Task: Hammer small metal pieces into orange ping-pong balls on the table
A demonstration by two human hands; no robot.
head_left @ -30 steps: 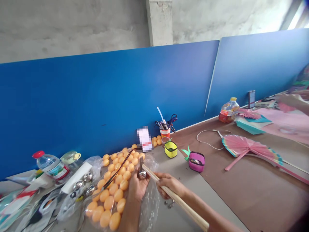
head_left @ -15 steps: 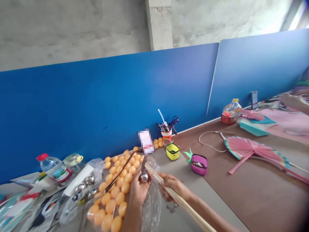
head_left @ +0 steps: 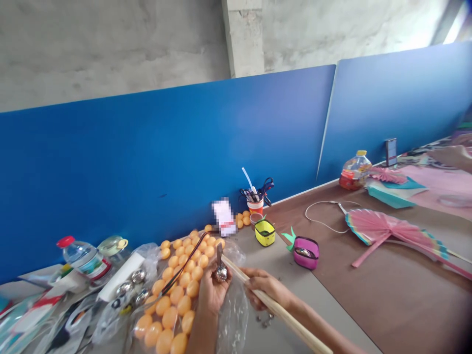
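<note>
My left hand is closed around a shiny silver ball, cupping it from below. My right hand grips a long pale wooden handle that slopes up toward the ball. A narrow dark metal head sits at the handle's far end, just above the ball; it looks like a hammer, and I cannot tell whether it touches. Beneath my hands lies a crumpled clear plastic bag. Several small metal pieces lie on the table below my right hand.
Many orange balls lie left, crossed by a black strap. Beyond stand a yellow pouch, a purple pouch and a cup of tools. Left are silver balls and a red-capped bottle; right, a pink fan.
The view has shifted very slightly. Both hands keep their holds on the ball and the wooden handle, and the dark head remains right by the ball.
</note>
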